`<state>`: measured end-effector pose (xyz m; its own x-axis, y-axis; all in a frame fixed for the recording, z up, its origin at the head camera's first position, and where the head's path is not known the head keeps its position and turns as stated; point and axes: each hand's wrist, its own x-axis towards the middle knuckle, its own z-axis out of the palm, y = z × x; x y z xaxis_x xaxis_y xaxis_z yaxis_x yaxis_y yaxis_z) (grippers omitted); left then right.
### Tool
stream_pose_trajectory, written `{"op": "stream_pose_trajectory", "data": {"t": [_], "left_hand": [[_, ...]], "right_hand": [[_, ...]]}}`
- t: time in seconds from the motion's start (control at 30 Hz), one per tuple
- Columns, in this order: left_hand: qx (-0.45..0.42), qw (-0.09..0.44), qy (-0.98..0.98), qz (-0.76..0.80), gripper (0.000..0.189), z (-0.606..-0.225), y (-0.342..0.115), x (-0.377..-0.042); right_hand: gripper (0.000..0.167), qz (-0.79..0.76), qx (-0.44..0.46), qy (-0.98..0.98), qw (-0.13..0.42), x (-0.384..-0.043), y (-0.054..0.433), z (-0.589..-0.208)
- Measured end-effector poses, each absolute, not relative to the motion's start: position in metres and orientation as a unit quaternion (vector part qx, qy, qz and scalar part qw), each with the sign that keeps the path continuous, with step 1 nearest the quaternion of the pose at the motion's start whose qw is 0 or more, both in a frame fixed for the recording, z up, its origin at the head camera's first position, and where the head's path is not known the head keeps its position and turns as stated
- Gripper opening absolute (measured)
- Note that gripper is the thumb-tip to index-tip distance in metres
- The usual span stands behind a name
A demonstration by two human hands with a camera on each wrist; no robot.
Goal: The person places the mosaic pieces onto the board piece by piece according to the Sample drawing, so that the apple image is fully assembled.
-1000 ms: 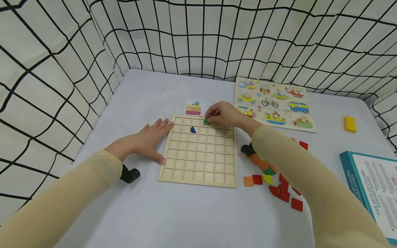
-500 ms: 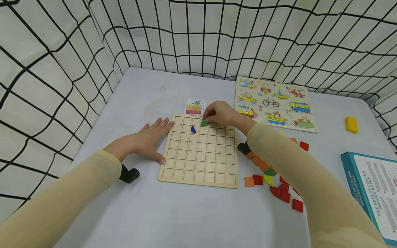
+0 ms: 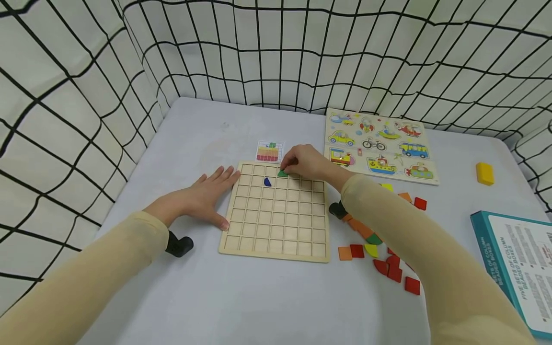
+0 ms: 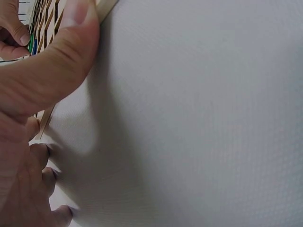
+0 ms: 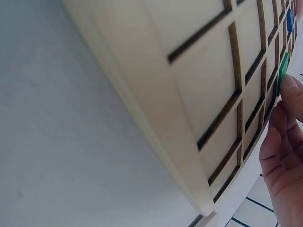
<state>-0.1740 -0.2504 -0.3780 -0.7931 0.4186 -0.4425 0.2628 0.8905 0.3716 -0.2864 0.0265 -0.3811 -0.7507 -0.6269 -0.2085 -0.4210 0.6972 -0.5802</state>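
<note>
A wooden grid board [image 3: 274, 257] lies flat in the middle of the white table. My right hand [image 3: 307, 160] pinches a green tile [image 3: 282, 174] over the board's far row; the right wrist view also shows the green tile [image 5: 283, 71] at the thumb tip. One row nearer and a little to the left, a blue curved-edge tile [image 3: 268, 182] sits in a cell. My left hand [image 3: 206, 197] rests with spread fingers along the board's left edge, its thumb touching the rim. A small pattern card [image 3: 269, 151] lies just beyond the far edge, printed with coloured squares.
Right of the board, red tiles [image 3: 394, 268], orange tiles [image 3: 361, 228] and yellow pieces lie scattered, partly under my right forearm. A vehicle picture puzzle [image 3: 381, 148] is at the back right. Farther right are a yellow block [image 3: 485, 173] and a teal box [image 3: 513, 268]. Black netting surrounds the table.
My right hand has shifted slightly left along the far row with the green tile, and more of the tile shows. The left hand has stayed in place.
</note>
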Motion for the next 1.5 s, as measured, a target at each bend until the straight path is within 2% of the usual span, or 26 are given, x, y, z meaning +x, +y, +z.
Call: {"op": "stream_pose_trajectory", "data": {"t": [0.3,0.57,0.9,1.17,1.5], "left_hand": [[0.185,0.265,0.934,0.152,0.135,-0.382,-0.245,-0.172],[0.185,0.261,0.939,0.128,0.136,-0.376,-0.244,-0.176],[0.184,0.259,0.94,0.128,0.138,-0.371,-0.247,-0.177],[0.188,0.258,0.937,0.141,0.138,-0.377,-0.247,-0.175],[0.193,0.254,0.936,0.148,0.14,-0.379,-0.248,-0.175]], "right_hand": [[0.019,-0.287,-0.281,0.896,0.189,-0.285,0.054,-0.375],[0.03,-0.331,-0.232,0.894,0.195,-0.273,0.128,-0.354],[0.032,-0.258,-0.181,0.929,0.192,-0.246,0.211,-0.358],[0.031,-0.183,-0.139,0.957,0.176,-0.241,0.224,-0.377],[0.023,-0.199,-0.117,0.958,0.173,-0.237,0.22,-0.377]]}}
